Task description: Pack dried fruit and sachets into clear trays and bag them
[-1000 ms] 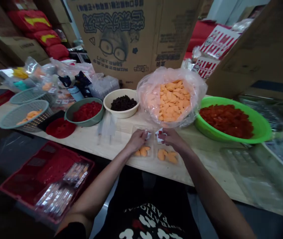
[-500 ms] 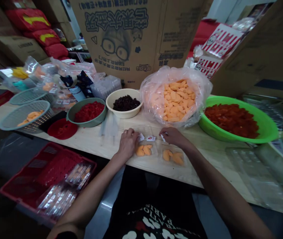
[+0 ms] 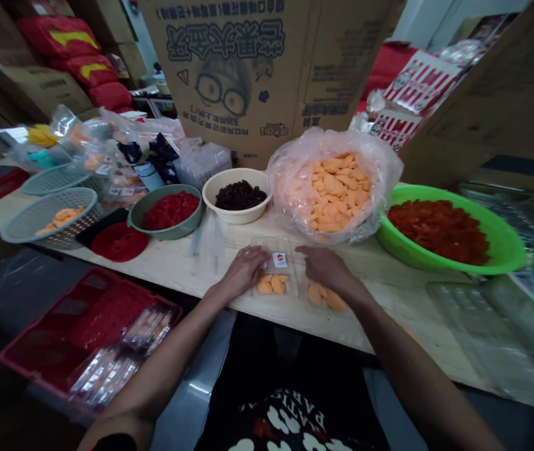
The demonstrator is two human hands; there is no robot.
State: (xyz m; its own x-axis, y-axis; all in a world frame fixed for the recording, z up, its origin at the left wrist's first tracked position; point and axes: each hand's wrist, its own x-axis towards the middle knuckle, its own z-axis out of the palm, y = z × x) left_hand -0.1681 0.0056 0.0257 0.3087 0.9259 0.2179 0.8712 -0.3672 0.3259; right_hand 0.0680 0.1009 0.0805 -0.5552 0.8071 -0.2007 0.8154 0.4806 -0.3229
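Two clear plastic trays lie side by side on the table. In the left tray (image 3: pixel 292 285) are several orange wedge-shaped pieces (image 3: pixel 272 284) and a small white printed packet (image 3: pixel 279 260). My left hand (image 3: pixel 247 268) is at its left edge, fingers curled together, with a sliver of another white packet (image 3: pixel 264 265) at the fingertips. My right hand (image 3: pixel 327 268) hangs over the top of the right tray, index finger reaching left and the other fingers bent in; whatever they hold is hidden. Orange pieces (image 3: pixel 327 296) show below it in the right tray.
Behind the trays stand a cream bowl of dark pieces (image 3: pixel 211 199), an open plastic bag of orange pieces (image 3: pixel 290 181) and a green basin of red-orange pieces (image 3: pixel 506 250). A grey-green bowl (image 3: pixel 166 233) of red pieces and baskets are left. A red crate (image 3: pixel 36 338) sits below the table.
The right hand has moved slightly and the white packet in its fingers no longer shows. The packet in the left tray now lies differently, and my left hand covers more of the other packet.
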